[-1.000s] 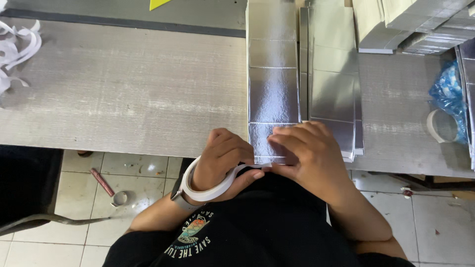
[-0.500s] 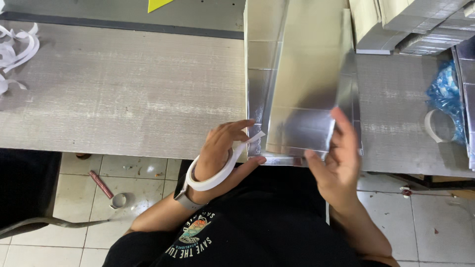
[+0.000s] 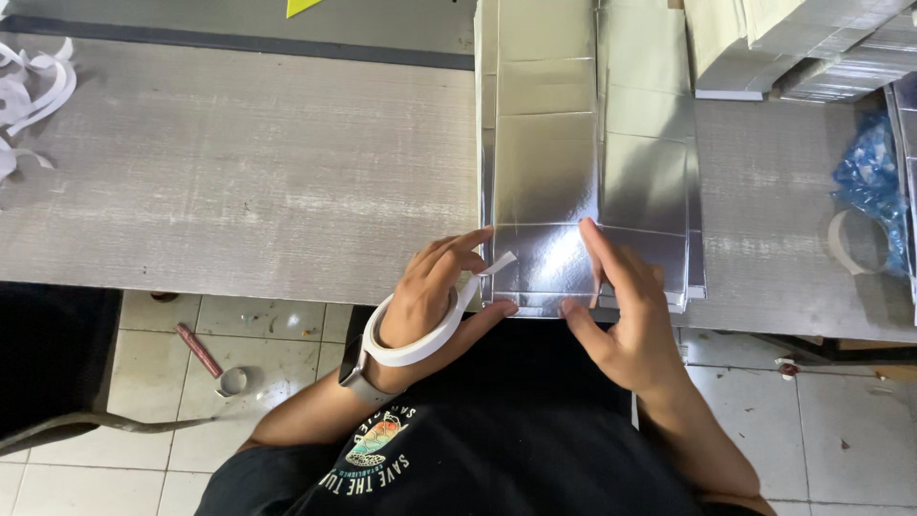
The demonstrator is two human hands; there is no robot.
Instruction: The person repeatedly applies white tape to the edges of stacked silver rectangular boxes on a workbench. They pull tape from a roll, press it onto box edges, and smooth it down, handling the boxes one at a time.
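Silver foil-faced carton blank lies flat on top of a stack of like sheets, near edge flush with the front edge of the grey table, so the bottom flap sits right at the body where both hands reach it. Left hand wears a roll of white tape around the hand like a bracelet, which keeps the roll on hand without occupying the fingers; thumb and fingers are curled loosely, pinching at a short white tab at the blank's left edge, looks like tape end or liner, can't tell which. Right hand is open, not gripping: index finger stretched flat along a crease on the lower panel, thumb on the near edge, seemingly pressing the sheet down so it doesn't shift. More silver stacks sit far right, a second tape ring and blue plastic bag beside them. White liner strips are piled at far left, clear of the work zone.
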